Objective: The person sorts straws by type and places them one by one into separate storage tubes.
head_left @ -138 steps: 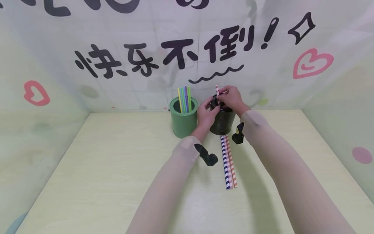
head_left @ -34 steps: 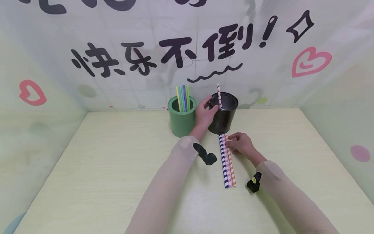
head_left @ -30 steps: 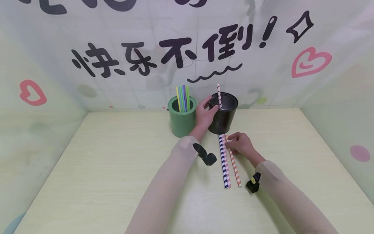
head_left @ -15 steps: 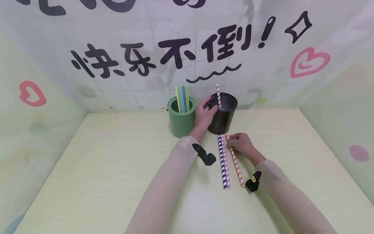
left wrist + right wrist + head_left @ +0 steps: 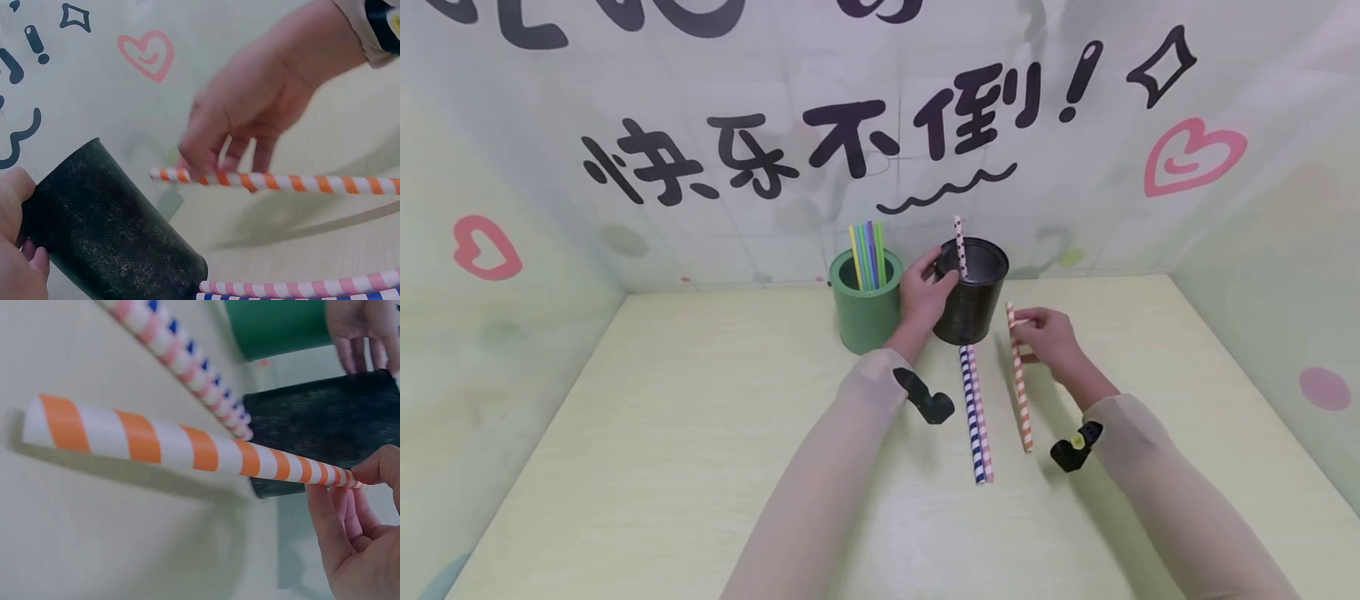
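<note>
My right hand (image 5: 1047, 337) pinches an orange-and-white striped paper straw (image 5: 1022, 392) near its far end; its shadow falls on the table beside it. In the right wrist view the straw (image 5: 144, 434) runs from the fingers toward the camera. My left hand (image 5: 925, 290) grips the rim of a black bucket (image 5: 973, 308) from its left side, thumb in front. One pink straw with dark dots (image 5: 960, 246) stands in that bucket against the near left rim. Below the bucket, a blue-and-white striped straw (image 5: 973, 425) and a pink-and-white striped straw (image 5: 982, 433) lie side by side on the table.
A green cup (image 5: 867, 321) with several thin coloured sticks (image 5: 868, 257) stands just left of my left hand. The pale wooden table (image 5: 700, 433) meets a printed backdrop (image 5: 715, 233) behind the containers and at both sides.
My right hand has left the dotted straw in the black bucket, pinched the orange-striped straw, drawn it rightward from the other two and raised it. The left hand stays at the bucket.
</note>
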Action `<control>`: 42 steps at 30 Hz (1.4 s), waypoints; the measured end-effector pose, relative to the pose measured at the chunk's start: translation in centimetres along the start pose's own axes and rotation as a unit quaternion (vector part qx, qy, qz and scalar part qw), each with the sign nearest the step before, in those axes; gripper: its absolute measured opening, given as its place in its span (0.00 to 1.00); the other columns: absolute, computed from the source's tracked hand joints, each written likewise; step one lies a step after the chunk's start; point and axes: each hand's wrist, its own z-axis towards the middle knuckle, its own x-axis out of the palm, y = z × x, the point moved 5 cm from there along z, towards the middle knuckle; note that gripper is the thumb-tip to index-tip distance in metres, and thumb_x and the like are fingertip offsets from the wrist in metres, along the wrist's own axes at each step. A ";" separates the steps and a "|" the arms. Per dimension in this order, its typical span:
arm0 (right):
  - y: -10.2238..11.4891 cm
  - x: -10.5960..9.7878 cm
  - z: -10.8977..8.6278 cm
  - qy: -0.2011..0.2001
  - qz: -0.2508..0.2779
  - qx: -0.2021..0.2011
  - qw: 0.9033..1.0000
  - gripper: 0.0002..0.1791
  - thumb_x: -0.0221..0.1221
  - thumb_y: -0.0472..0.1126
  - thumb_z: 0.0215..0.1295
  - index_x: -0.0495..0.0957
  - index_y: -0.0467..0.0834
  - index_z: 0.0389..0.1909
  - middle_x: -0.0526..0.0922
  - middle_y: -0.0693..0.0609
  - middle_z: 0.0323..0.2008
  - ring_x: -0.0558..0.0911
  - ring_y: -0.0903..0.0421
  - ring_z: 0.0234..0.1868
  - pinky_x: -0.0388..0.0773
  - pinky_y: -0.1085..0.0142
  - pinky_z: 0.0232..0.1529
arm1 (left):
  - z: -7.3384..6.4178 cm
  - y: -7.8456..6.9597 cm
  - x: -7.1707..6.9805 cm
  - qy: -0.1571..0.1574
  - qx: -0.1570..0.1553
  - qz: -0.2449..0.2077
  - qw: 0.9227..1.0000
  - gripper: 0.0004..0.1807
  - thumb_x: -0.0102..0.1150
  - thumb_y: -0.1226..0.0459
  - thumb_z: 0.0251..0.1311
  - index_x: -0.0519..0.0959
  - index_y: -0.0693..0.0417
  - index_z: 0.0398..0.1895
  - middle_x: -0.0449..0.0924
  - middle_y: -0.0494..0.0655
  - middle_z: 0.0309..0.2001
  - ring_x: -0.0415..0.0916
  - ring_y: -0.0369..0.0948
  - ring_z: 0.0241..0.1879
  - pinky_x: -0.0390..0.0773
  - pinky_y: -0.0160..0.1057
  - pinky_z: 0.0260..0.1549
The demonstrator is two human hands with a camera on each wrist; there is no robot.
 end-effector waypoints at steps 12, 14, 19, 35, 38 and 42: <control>9.1 -3.0 1.1 -0.073 0.063 -0.101 0.990 0.18 0.53 0.29 0.59 0.69 0.30 0.51 0.73 0.55 0.25 0.76 0.64 0.24 0.83 0.68 0.26 | 0.0 0.0 0.0 0.007 0.003 -0.003 1.000 0.26 0.61 0.69 0.53 0.72 0.53 0.58 0.70 0.48 0.59 0.67 0.43 0.57 0.69 0.35 0.56; 10.5 -3.2 1.4 -0.087 0.063 -0.110 0.988 0.17 0.53 0.29 0.59 0.69 0.31 0.50 0.73 0.54 0.25 0.76 0.64 0.25 0.82 0.69 0.24 | 0.0 0.0 0.0 0.006 0.003 -0.001 1.000 0.26 0.61 0.69 0.53 0.72 0.53 0.58 0.70 0.48 0.59 0.67 0.43 0.57 0.70 0.35 0.56; 13.8 -3.6 2.1 -0.104 0.100 -0.126 0.982 0.17 0.51 0.28 0.57 0.69 0.32 0.49 0.71 0.52 0.26 0.74 0.62 0.25 0.82 0.69 0.21 | 0.0 0.0 0.0 0.007 0.003 -0.001 1.000 0.26 0.61 0.69 0.53 0.72 0.53 0.58 0.70 0.49 0.59 0.67 0.43 0.57 0.69 0.35 0.56; 20.5 -2.4 3.9 -0.109 0.129 -0.201 0.965 0.12 0.54 0.30 0.57 0.70 0.43 0.42 0.71 0.50 0.30 0.71 0.59 0.30 0.82 0.69 0.22 | 0.1 -0.1 -0.1 0.002 0.006 -0.009 1.000 0.26 0.61 0.71 0.52 0.73 0.55 0.58 0.71 0.50 0.58 0.68 0.43 0.56 0.71 0.34 0.54; 20.5 -1.8 4.3 -0.107 0.091 -0.210 0.968 0.11 0.54 0.31 0.58 0.69 0.45 0.41 0.71 0.51 0.30 0.71 0.60 0.30 0.81 0.71 0.23 | 0.1 -0.1 -0.2 0.002 0.007 -0.004 1.000 0.26 0.61 0.71 0.52 0.73 0.55 0.58 0.71 0.49 0.58 0.68 0.43 0.56 0.72 0.34 0.54; 19.5 -1.2 4.8 -0.100 0.058 -0.211 0.971 0.12 0.54 0.30 0.58 0.69 0.44 0.42 0.71 0.51 0.30 0.71 0.60 0.30 0.81 0.72 0.24 | 0.1 0.0 -0.1 0.007 0.008 0.000 1.000 0.26 0.61 0.70 0.53 0.72 0.54 0.58 0.71 0.49 0.58 0.68 0.42 0.56 0.71 0.34 0.54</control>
